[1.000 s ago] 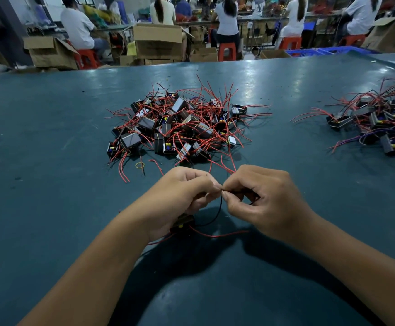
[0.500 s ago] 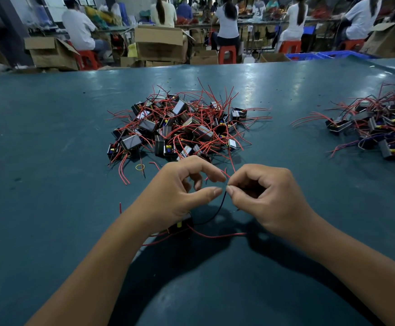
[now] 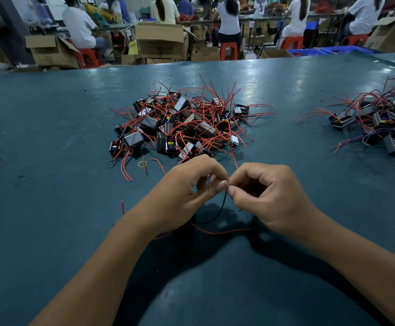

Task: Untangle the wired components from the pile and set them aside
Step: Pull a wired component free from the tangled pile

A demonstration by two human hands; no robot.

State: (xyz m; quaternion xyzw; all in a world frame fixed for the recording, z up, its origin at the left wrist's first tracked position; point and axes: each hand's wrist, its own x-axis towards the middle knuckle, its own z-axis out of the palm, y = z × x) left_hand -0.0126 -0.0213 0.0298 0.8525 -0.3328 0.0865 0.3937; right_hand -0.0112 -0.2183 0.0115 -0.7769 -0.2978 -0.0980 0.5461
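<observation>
Wired components lie heaped in a tangled pile [image 3: 182, 124] in the middle of the teal surface [image 3: 50, 137], small dark blocks with red leads sticking out every way, which is presumably why each one has to be teased free by hand. Near the person, both hands meet just this side of the heap: the left hand [image 3: 187, 191] and the right hand [image 3: 268, 194] each have fingers curled and thumb and forefinger pinched together on the thin wires [image 3: 222, 205] of one piece, fingertips almost touching. A black lead and a red lead [image 3: 220, 231] droop from that pinch to the surface below, and the block they belong to seems hidden under the left wrist, so I cannot make it out. Holding the leads up close like this looks like a way to separate them before the piece goes aside. Far to the right sits a second heap [image 3: 384, 123], well apart from the first, likely the finished ones.
</observation>
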